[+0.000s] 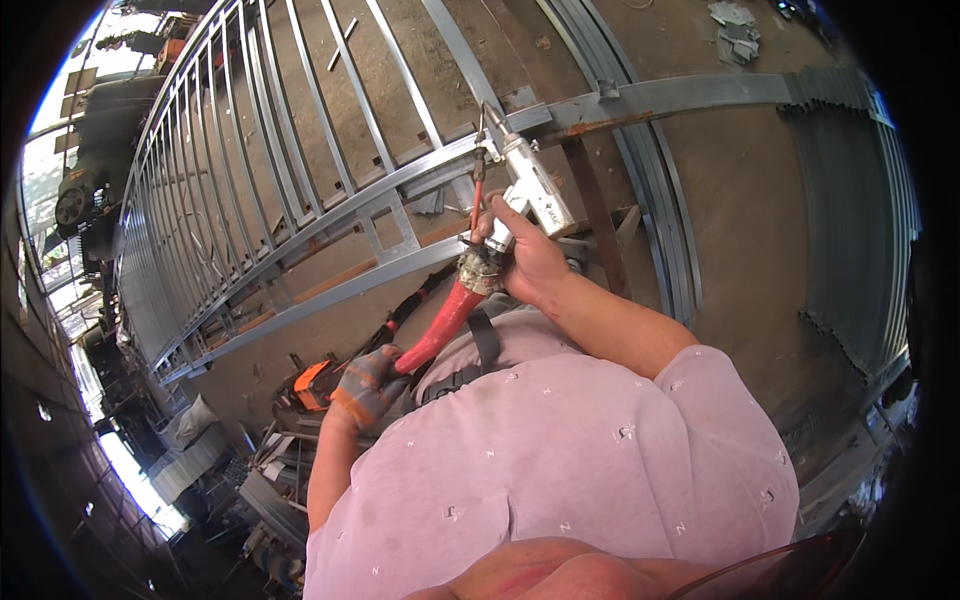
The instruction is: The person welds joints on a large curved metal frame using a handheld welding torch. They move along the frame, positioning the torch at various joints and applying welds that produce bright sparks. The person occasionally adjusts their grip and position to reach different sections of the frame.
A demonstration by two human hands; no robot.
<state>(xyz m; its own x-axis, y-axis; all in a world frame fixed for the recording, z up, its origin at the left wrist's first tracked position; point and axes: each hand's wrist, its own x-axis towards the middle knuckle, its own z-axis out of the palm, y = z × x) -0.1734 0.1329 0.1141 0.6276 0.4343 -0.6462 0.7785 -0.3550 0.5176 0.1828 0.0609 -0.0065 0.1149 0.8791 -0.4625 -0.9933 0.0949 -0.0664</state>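
My bare right hand is wrapped around the grip of a white and silver handheld welding gun. The gun's thin nozzle points away from me, over the corner of a silvery metal frame with many parallel bars; whether its tip touches the metal cannot be told. From the bottom of the grip a thick red hose runs down to the left. My left hand, in a grey and orange glove, is closed around that hose near my waist. A thin red line runs beside the nozzle.
A metal beam reaches right from the frame's corner. Long metal profiles lie beneath it. Dark corrugated sheets are stacked at far right. An orange and black machine stands left of my gloved hand, with scrap metal nearby.
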